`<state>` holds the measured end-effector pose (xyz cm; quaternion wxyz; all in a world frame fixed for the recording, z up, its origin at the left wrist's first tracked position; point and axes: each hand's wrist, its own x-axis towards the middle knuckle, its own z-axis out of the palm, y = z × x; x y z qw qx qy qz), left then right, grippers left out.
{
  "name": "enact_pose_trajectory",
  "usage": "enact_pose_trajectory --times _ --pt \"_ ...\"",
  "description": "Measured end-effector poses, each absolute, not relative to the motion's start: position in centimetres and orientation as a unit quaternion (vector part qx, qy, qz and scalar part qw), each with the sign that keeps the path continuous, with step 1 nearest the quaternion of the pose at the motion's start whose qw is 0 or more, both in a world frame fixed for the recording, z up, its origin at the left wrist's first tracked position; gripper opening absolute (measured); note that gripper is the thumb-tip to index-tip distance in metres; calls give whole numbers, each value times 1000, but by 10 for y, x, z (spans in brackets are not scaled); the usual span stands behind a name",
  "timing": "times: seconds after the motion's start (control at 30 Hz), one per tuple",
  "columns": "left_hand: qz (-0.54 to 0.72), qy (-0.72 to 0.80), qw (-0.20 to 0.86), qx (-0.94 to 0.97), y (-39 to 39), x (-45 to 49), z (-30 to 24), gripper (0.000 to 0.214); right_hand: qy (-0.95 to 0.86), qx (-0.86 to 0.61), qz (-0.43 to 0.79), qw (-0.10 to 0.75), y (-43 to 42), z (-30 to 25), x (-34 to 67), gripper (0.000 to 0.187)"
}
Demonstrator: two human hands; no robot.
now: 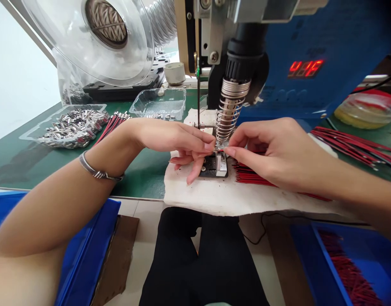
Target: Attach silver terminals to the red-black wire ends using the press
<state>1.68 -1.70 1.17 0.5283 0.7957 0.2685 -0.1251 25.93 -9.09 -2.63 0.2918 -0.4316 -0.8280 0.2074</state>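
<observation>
My left hand (182, 140) reaches in from the left with thumb and forefinger pinched at a small metal part (216, 149); its other fingers hang loose. Opposite it, my right hand (272, 146) pinches a thin red wire (221, 150), whose end meets the metal part. Both sets of fingertips are just above a small metal jig (221, 163), directly under the spring-wrapped soldering head (232, 106). The exact joint is too small and covered to make out. Beneath my right hand lies a bundle of red and black wires (251, 175) on a pale cloth (202, 197).
A clear tray of small metal cylinders (77, 123) stands left, beside finished-looking wires (114, 123). Another clear tray (160, 102) is behind. The blue machine (287, 93) fills the back right. More wires (355, 144) lie right; a blue bin (335, 263) stands below.
</observation>
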Motion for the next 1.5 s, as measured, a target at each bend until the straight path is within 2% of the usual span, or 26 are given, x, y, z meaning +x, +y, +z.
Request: enact_pose_trajectory --times 0.73,0.87,1.03,1.3,1.5 --pt "-120 277 531 792 -18 18 11 39 -826 -429 218 294 -90 -28 259 17" --pt "-124 270 519 802 -18 17 11 43 -826 -431 215 291 -90 -28 260 17" --pt "-122 272 537 790 -17 17 11 34 -825 -432 213 296 -90 -28 260 16" --pt "-126 267 535 792 -17 17 13 55 -830 -429 206 291 -90 -28 259 17" --pt "-123 263 533 795 -17 19 12 60 -833 -428 204 287 -90 -28 260 17"
